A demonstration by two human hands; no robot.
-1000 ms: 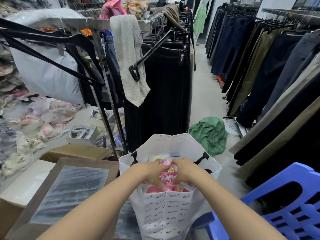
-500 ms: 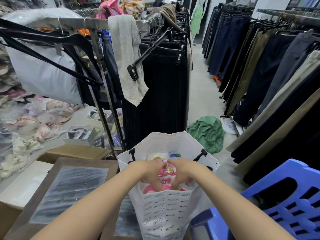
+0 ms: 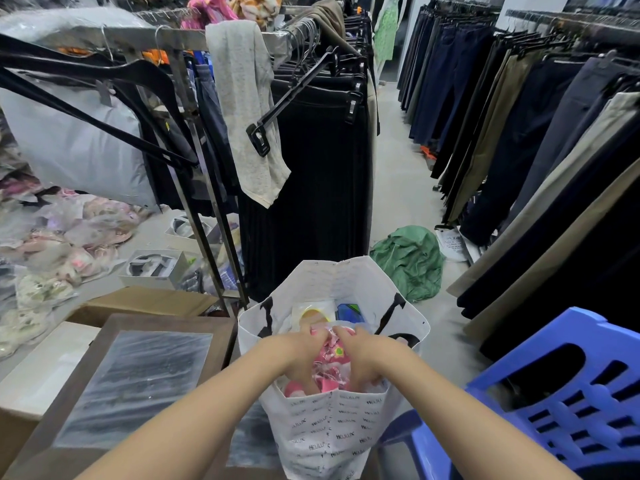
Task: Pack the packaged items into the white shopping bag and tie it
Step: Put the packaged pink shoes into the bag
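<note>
Shop: two hands [image 3: 298,351] [image 3: 364,353], one pink packet [image 3: 333,358]

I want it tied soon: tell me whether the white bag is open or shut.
Open. The bag gapes wide at the top, untied; the left hand and right hand reach inside it, gripping a pink packet.

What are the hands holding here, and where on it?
The left hand and right hand grip the pink packet by its opposite sides, inside the white bag.

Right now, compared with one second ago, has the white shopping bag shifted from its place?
No. The white shopping bag has not shifted: its far right corner lies just beside the green cloth, as before.
</note>
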